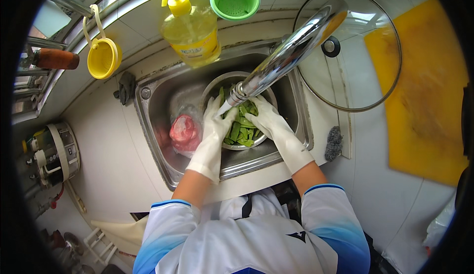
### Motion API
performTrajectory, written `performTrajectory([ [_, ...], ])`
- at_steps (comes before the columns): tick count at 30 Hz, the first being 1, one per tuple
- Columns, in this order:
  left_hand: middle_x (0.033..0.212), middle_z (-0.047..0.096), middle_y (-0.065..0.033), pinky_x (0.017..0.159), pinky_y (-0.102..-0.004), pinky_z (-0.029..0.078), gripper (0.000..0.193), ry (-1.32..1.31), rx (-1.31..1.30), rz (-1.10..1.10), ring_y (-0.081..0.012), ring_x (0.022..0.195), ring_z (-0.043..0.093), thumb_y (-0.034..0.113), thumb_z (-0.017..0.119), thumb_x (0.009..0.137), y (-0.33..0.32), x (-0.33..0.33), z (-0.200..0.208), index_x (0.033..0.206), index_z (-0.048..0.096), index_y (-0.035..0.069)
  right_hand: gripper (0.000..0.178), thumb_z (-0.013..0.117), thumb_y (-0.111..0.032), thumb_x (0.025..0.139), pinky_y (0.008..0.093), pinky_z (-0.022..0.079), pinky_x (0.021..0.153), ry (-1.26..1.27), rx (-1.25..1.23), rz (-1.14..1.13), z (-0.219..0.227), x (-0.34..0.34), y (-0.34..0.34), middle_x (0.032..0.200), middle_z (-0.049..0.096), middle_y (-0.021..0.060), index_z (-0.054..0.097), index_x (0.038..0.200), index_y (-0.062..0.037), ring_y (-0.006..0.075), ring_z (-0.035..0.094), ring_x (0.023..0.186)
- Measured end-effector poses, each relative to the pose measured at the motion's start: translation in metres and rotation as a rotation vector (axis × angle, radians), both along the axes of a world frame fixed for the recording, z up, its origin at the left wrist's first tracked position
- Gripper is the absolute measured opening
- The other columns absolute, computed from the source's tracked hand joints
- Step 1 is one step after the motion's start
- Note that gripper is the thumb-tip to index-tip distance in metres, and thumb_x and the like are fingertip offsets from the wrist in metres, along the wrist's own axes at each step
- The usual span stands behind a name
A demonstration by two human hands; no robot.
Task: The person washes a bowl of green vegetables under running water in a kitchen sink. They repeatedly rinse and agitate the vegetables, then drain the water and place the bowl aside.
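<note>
Both hands wear white rubber gloves and reach into a round metal bowl in the sink. Cut flat green bean pieces fill the bowl. My left hand is at the bowl's left side, thumb apart from its stretched fingers, touching the beans. From the right, my right hand lies over the beans, thumb and fingers spread apart; some fingertips are hidden. A chrome faucet hangs over the bowl, with what looks like a white stream at its mouth. Raw red meat in a clear plastic bag sits left of the bowl.
The steel sink surrounds the bowl. Behind it stand a yellow soap pump bottle and a green strainer cup. A yellow cup hangs left. Right are a glass lid, a yellow cutting board and a scouring pad.
</note>
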State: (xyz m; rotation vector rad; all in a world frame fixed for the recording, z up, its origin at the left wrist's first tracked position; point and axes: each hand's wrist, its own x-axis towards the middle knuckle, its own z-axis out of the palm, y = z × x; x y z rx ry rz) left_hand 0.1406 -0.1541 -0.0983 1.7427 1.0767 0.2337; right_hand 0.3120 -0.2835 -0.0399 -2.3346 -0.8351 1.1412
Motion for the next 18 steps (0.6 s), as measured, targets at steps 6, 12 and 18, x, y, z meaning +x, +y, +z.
performTrajectory([
  [6, 0.151, 0.062, -0.0217, 0.124, -0.0409, 0.039, 0.083, 0.374, 0.102, -0.174, -0.0360, 0.147, 0.052, 0.027, 0.090, 0.084, -0.002, 0.035, 0.018, 0.156, 0.056, 0.006, 0.064, 0.077, -0.035, 0.095, 0.0430, 0.038, 0.127, -0.180, 0.001, 0.025, -0.022, -0.016, 0.009, 0.170, 0.040, 0.0200, 0.058, 0.154, -0.0184, 0.0381, 0.040, 0.155],
  [12, 0.127, 0.075, -0.0193, 0.109, -0.0373, 0.049, 0.047, 0.149, -0.110, 0.023, -0.0332, 0.117, 0.069, 0.019, 0.080, 0.094, 0.014, 0.033, -0.047, 0.134, 0.071, -0.002, 0.041, 0.074, -0.032, 0.097, 0.0425, 0.043, 0.123, -0.299, 0.238, -0.141, -0.037, -0.025, 0.029, 0.148, 0.064, 0.0204, 0.076, 0.129, -0.0066, 0.0379, 0.055, 0.143],
  [18, 0.120, 0.078, -0.0203, 0.095, -0.0350, 0.053, 0.033, 0.110, -0.183, -0.006, -0.0279, 0.109, 0.074, 0.005, 0.064, 0.098, 0.038, 0.021, 0.003, 0.130, 0.072, 0.000, 0.029, 0.067, -0.021, 0.102, 0.0409, 0.050, 0.115, -0.034, 0.280, -0.383, -0.015, -0.017, 0.022, 0.134, 0.072, 0.0192, 0.076, 0.123, -0.0039, 0.0352, 0.066, 0.130],
])
